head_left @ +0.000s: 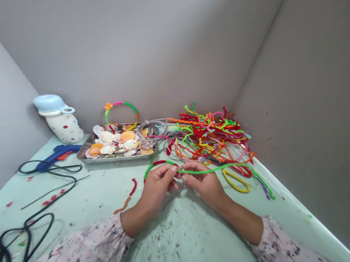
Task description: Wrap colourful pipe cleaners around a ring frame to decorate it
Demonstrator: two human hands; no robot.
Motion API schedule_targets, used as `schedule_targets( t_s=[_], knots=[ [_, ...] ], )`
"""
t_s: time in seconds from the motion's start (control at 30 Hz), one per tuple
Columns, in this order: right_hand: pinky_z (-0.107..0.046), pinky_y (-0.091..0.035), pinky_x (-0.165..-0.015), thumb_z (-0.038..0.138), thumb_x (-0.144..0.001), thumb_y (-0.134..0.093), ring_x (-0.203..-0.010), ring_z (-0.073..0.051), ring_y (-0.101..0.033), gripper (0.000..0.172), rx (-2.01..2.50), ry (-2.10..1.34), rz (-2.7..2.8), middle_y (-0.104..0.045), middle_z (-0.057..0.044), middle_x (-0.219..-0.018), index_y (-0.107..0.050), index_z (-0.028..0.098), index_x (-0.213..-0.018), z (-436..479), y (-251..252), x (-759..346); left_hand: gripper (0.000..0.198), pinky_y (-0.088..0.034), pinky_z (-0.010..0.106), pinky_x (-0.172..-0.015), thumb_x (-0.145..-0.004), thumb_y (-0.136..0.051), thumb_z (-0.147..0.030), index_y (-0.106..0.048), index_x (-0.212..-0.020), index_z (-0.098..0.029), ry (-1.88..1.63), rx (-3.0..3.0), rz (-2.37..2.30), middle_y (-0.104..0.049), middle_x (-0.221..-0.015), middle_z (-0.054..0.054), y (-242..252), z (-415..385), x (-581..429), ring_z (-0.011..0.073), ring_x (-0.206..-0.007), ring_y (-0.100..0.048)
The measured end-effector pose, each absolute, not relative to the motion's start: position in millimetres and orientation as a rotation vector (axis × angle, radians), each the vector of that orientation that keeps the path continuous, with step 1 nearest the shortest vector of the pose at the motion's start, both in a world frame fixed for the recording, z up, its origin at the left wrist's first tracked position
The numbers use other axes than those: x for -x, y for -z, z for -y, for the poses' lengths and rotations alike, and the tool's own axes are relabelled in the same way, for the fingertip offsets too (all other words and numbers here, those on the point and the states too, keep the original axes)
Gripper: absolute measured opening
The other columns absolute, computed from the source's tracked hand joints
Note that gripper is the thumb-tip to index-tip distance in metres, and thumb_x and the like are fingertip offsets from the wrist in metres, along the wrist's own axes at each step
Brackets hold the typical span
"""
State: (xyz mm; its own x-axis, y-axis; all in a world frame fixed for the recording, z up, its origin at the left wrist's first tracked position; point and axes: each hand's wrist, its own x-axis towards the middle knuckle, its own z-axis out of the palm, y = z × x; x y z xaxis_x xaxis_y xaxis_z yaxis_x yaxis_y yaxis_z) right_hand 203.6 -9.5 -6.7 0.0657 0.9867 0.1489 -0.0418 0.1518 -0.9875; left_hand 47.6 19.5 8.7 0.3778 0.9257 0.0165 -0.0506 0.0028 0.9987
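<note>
Over the middle of the table, my left hand (pixel 159 182) pinches a wire ring (pixel 159 162) partly wrapped in green and red pipe cleaner. The ring's lower part is bare thin wire, partly hidden by the fingers. My right hand (pixel 205 183) is close beside it, thumb and forefinger closed on a bright green pipe cleaner (pixel 212 170). One end of this pipe cleaner meets the ring between my hands; its long tail runs off to the right. A short red and orange pipe cleaner piece (pixel 129 196) lies left of my left hand.
Behind my hands stands a metal tray (pixel 119 159) of seashells, a finished-looking colourful ring (pixel 120 103) upright in it. Wire coils (pixel 155 127) and a pipe cleaner heap (pixel 210 128) lie right, with scissors (pixel 214 159). At left are a blue glue gun (pixel 57 155), black cord (pixel 26 228) and bottle (pixel 62 124).
</note>
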Motion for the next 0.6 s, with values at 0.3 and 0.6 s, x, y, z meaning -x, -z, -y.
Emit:
schedule_targets(
  t_s=[0.3,0.6],
  knots=[
    [-0.024,-0.042,-0.05,0.037,-0.072,-0.072,-0.051,-0.012,-0.052,0.019,1.155,-1.071,1.165,-0.059,0.004,-0.057,-0.064,0.021,-0.08,7.7,4.8,-206.5,0.026,-0.033,0.021,-0.049,-0.086,-0.058,-0.038,-0.062,-0.075,-0.015,-0.934,-1.381,-0.92,-0.052,-0.054,-0.003,-5.0,-16.6,-47.9,0.0091,-0.049,-0.045],
    [-0.024,-0.042,-0.053,0.038,-0.077,-0.07,-0.054,-0.012,-0.052,0.019,1.103,-1.03,1.113,-0.061,0.002,-0.058,-0.065,0.019,-0.079,8.1,8.8,-210.1,0.02,-0.032,0.021,-0.049,-0.081,-0.063,-0.034,-0.062,-0.074,-0.015,-0.934,-1.339,-0.899,-0.052,-0.055,-0.003,-6.5,-15.0,-49.2,0.0093,-0.051,-0.046]
  ],
)
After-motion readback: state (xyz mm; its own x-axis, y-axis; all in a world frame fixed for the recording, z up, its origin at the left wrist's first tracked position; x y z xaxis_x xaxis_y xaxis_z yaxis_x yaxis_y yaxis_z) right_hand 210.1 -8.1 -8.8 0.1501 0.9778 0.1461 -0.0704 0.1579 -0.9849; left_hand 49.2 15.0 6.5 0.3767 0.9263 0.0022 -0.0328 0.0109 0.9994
